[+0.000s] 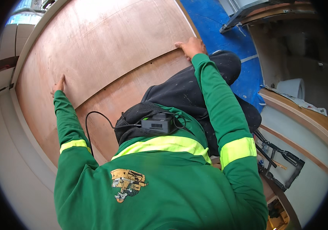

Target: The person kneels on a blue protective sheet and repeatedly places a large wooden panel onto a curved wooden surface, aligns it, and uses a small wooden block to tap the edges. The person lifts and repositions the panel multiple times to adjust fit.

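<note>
While your right hand (192, 47) pinches the near right corner of the thin plywood sheet (110, 42), thumb on top, your left hand (58, 86) touches pale wood at the far left; whether it grasps an edge cannot be told. The smooth, faintly grained sheet lies in front of you, its near edge overlapping a redder wooden board (114, 103) dotted with small dark spots. At your waist, black mesh fabric (130, 115) sits against a boxy, slotted device (157, 124) trailing a thin cable (86, 122).

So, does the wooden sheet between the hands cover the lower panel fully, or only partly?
Only partly: the wooden sheet stops at a dark edge line, and the lower panel shows uncovered on the near side.
</note>
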Demonstrator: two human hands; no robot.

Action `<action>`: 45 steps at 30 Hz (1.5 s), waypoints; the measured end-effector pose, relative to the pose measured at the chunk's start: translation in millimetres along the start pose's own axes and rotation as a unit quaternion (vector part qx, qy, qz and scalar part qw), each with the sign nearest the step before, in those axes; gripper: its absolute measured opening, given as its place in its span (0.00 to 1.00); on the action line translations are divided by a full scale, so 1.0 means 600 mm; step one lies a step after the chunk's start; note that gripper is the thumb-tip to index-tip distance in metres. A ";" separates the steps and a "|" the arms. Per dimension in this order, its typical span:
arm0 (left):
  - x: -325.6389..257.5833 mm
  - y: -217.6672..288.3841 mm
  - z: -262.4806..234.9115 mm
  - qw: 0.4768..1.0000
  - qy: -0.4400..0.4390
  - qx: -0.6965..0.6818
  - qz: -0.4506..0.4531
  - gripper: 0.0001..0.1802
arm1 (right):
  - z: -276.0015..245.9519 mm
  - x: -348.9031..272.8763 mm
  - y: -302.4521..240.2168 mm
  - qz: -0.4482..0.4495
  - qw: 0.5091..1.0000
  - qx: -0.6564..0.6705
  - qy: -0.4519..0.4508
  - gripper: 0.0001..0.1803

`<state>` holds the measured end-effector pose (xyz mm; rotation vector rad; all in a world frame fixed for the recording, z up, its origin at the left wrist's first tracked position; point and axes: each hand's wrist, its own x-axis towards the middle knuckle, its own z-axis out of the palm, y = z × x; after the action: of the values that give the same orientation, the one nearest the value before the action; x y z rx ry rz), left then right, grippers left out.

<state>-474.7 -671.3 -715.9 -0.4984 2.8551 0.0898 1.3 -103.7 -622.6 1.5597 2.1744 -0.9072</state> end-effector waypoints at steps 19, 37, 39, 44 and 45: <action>-0.023 -0.021 -0.024 0.999 -0.036 -0.010 0.031 0.79 | 0.030 -0.003 -0.024 -0.003 0.997 0.072 -0.013 0.30; -0.204 -0.282 0.018 0.936 -0.103 -0.273 0.195 0.42 | 0.079 -0.011 -0.019 -0.046 0.999 -0.006 0.010 0.38; -0.222 -0.309 0.035 0.908 -0.097 -0.353 0.203 0.42 | 0.078 -0.013 -0.024 -0.048 0.999 -0.008 0.000 0.40; -0.277 -0.287 0.047 0.928 0.035 -0.313 0.197 0.39 | 0.082 -0.010 -0.025 -0.053 0.997 -0.055 0.011 0.42; -0.282 -0.282 0.046 0.927 0.039 -0.319 0.195 0.39 | 0.087 -0.003 -0.019 -0.054 0.997 -0.056 0.020 0.43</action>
<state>-256.2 -772.2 -703.9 -0.0223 2.9088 1.1121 -14.3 -141.4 -657.1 1.4323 2.3144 -0.7764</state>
